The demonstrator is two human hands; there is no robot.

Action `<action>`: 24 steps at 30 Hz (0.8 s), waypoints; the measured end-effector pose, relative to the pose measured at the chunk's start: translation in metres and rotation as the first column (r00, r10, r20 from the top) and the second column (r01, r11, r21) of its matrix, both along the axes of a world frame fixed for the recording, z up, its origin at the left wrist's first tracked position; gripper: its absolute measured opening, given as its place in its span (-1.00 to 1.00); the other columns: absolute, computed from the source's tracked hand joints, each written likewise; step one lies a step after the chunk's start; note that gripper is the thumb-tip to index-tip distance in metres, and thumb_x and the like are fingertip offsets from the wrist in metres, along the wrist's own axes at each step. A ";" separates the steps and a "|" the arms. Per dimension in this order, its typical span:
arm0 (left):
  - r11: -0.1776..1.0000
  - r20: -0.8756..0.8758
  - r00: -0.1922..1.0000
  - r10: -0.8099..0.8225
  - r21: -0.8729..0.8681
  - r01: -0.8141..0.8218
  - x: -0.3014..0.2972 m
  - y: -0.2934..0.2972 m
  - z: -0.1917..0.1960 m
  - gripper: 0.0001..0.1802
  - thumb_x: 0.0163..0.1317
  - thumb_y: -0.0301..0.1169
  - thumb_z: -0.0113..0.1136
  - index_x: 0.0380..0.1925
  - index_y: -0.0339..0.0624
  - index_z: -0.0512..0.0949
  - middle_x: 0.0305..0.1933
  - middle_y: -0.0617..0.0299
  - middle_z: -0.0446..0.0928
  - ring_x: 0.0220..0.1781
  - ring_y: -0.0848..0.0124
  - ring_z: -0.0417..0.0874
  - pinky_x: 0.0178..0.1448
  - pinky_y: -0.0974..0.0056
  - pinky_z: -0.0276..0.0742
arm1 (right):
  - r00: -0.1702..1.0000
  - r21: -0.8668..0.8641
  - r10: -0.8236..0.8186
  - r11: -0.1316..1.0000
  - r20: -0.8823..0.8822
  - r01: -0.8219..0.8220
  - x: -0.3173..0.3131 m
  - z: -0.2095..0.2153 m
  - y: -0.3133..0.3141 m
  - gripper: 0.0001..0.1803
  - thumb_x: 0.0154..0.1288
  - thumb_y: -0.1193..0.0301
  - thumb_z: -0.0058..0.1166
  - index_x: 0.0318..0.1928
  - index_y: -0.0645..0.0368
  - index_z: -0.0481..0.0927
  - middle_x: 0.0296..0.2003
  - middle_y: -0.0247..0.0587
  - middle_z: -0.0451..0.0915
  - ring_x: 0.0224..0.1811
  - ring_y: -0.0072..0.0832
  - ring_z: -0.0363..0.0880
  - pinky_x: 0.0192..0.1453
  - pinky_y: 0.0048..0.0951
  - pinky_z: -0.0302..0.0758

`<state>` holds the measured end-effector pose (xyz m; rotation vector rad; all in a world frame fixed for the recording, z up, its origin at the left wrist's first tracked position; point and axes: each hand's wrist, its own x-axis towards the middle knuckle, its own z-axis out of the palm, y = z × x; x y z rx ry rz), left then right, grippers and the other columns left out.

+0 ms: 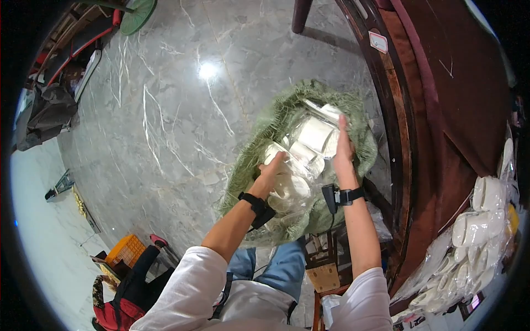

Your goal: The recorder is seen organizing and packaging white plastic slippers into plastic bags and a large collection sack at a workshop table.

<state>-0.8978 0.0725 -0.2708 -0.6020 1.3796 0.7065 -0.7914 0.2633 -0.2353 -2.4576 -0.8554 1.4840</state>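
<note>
A green woven sack gapes open in front of me, its frayed mouth spread around white slippers packed in clear plastic. My left hand grips the near left side of the slippers, fingers bent over their edge. On the right side, my right hand holds against the wrapped slippers, its upper finger stretched along them and the other fingers mostly hidden. More slippers lie lower in the sack between my wrists, blurred by glare on the plastic.
Right of the sack runs a table's dark wooden edge with a dark red cloth. More bagged white slippers sit at the far right. A wooden chair stands near my legs. At lower left, another person is beside an orange crate.
</note>
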 end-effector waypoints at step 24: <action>0.973 -0.128 0.982 0.142 0.201 -0.114 0.031 -0.040 0.034 -0.09 -0.02 -0.18 0.28 0.21 -0.28 -0.05 0.13 0.01 0.21 0.15 0.21 0.29 0.11 0.11 0.35 | 0.655 -0.092 0.628 0.689 -0.420 -0.719 0.109 0.007 -0.149 -0.04 0.19 0.29 0.08 0.33 0.30 -0.35 0.32 0.07 -0.11 0.36 -0.29 -0.07 0.27 -0.39 0.16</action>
